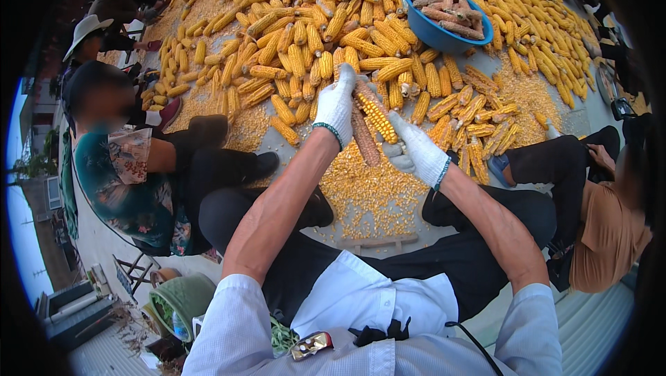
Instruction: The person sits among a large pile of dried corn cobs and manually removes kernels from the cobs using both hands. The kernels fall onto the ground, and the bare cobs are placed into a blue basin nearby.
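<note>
In front of me, my left hand (pixel 337 107), in a white knit glove, is closed around the upper end of a reddish-brown bare corn cob (pixel 365 141). Against that cob lies a partly shelled ear of corn (pixel 377 116), its yellow kernels facing up. My right hand (pixel 417 151), gloved too, grips the ear's lower end, with some fingers hidden beneath. The ear's upper end meets my left fingers. Below both hands, loose kernels (pixel 368 199) are heaped on the ground between my feet.
A large pile of yellow ears (pixel 305 43) spreads ahead. On it stands a blue basin (pixel 444 39) of bare cobs. Partly shelled ears (pixel 479 123) lie right of my hands. Seated people flank me: one in a floral shirt (pixel 125 185), another in a brown top (pixel 607 237).
</note>
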The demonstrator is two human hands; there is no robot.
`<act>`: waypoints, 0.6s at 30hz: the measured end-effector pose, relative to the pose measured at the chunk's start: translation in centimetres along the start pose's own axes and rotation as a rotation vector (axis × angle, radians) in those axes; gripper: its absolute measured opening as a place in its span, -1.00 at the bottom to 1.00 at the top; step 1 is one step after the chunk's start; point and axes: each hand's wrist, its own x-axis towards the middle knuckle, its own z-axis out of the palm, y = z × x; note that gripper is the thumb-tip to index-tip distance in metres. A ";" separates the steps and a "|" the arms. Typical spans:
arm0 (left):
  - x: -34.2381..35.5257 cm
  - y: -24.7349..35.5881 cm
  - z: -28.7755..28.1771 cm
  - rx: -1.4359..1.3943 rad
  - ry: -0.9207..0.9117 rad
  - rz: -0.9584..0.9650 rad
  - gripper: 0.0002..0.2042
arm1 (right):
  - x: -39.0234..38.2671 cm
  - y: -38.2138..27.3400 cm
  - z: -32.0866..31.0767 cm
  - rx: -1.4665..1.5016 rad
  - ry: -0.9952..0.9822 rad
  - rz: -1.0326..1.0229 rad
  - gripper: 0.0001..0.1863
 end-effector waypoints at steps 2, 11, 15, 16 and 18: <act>-0.2 0.2 -0.1 0.009 -0.044 -0.023 -0.33 | 0.0 0.2 0.0 0.010 0.015 -0.009 -0.57; -0.4 -0.6 1.1 0.025 0.018 -0.030 -0.32 | 0.5 1.7 0.4 -0.626 0.324 -0.242 -0.39; 1.6 -2.5 -2.2 0.303 0.185 0.152 -0.43 | -0.2 0.8 1.8 -0.304 0.122 0.000 -0.39; 1.7 -2.4 -1.6 0.339 0.189 0.192 -0.45 | -0.1 1.6 2.2 -0.177 0.155 -0.051 -0.57; 1.2 -2.4 -0.8 0.212 0.153 0.117 -0.44 | -0.3 1.4 1.7 -0.124 0.129 -0.052 -0.57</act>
